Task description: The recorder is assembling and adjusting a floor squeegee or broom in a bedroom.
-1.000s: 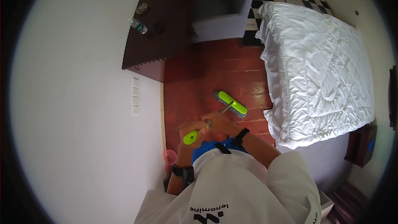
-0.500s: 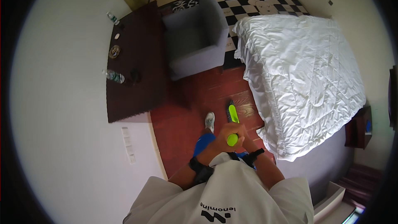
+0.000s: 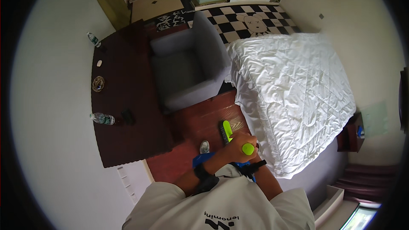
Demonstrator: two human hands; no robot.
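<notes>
Both my hands are closed round the upright handle of a lime-green floor brush. Its rounded green end (image 3: 248, 148) points up at me. My left hand (image 3: 235, 147) grips near the top. My right hand (image 3: 253, 141) is close against it and partly hidden, holding the same handle just below. Down on the red wooden floor (image 3: 194, 121) lies the brush head (image 3: 226, 132), lime green on top with dark bristles along its side. Most of the handle is hidden behind my hands. My shoe (image 3: 204, 147) stands left of the brush head.
A bed with a white quilt (image 3: 294, 102) is close on the right. A grey armchair (image 3: 183, 68) stands ahead, beside a dark desk (image 3: 123, 140) bearing bottles (image 3: 102, 119) and a glass ashtray (image 3: 98, 84). Beyond lies a checkered mat (image 3: 230, 19).
My view has shifted, so the desk, chair and bed sit lower and further left. Both hands stay on the handle, whose top end now leans further right relative to the brush head.
</notes>
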